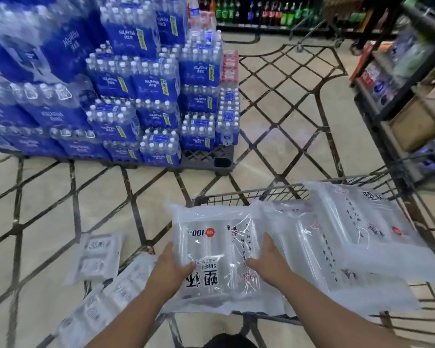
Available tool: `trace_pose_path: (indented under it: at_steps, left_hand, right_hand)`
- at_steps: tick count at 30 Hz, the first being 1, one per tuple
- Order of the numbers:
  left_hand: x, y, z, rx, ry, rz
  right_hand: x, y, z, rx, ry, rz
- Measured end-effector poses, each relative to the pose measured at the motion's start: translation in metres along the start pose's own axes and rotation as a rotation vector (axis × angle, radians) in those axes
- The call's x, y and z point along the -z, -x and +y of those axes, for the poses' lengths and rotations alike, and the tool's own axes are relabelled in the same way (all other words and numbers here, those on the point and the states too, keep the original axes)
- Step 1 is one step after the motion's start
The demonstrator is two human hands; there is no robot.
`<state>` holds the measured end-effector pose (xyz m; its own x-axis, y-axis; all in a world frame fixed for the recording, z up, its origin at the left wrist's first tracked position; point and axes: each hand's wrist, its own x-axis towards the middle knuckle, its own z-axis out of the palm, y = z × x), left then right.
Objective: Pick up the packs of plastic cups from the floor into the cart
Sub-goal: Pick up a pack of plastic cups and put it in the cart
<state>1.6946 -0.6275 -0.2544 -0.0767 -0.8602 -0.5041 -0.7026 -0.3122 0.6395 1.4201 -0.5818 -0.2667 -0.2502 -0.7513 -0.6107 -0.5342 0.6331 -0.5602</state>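
A clear pack of plastic cups [216, 237] with black print rests over the left part of the wire cart [249, 194]. My left hand [171, 264] grips its left edge and my right hand [269, 259] grips its right side. Two more packs [369, 222] lie in the cart to the right, overlapping each other. On the floor left of the cart lie one pack [97, 254] and a longer pack [106, 302] nearer to me, partly hidden by my left forearm.
A tall stack of blue bottled-water cases [136, 96] stands on a dark pallet [206, 159] ahead on the left. Store shelving [407, 96] runs along the right. Patterned tile floor [286, 121] lies open between them, beyond the cart.
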Motion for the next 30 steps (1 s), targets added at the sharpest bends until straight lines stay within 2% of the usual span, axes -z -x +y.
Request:
trace_pose_path:
  at_steps: [7, 13, 16, 18, 21, 24, 30]
  left_hand:
    - [-0.022, -0.002, -0.020, 0.030, -0.057, -0.099]
    - [-0.031, -0.008, -0.028, 0.054, -0.146, -0.097]
    - [-0.032, -0.006, -0.028, 0.076, -0.420, -0.046]
    - [-0.031, -0.002, -0.026, 0.056, -0.579, -0.003]
    - [-0.024, 0.002, -0.029, 0.037, -0.690, 0.020]
    - [-0.010, 0.010, -0.046, 0.078, -0.709, 0.021]
    - [0.039, 0.051, -0.122, 0.298, -0.641, 0.142]
  right_hand:
    - [-0.014, -0.029, 0.019, -0.044, 0.063, -0.075]
    - [-0.020, -0.030, 0.022, -0.041, 0.090, -0.092]
    - [-0.021, -0.032, 0.023, -0.045, 0.152, -0.081]
    - [-0.023, -0.032, 0.019, -0.013, 0.224, -0.059]
    - [-0.027, -0.030, 0.005, 0.058, 0.419, -0.006]
    - [-0.037, -0.027, -0.018, 0.149, 0.633, 0.012]
    - [-0.081, -0.016, -0.074, 0.330, 0.707, -0.027]
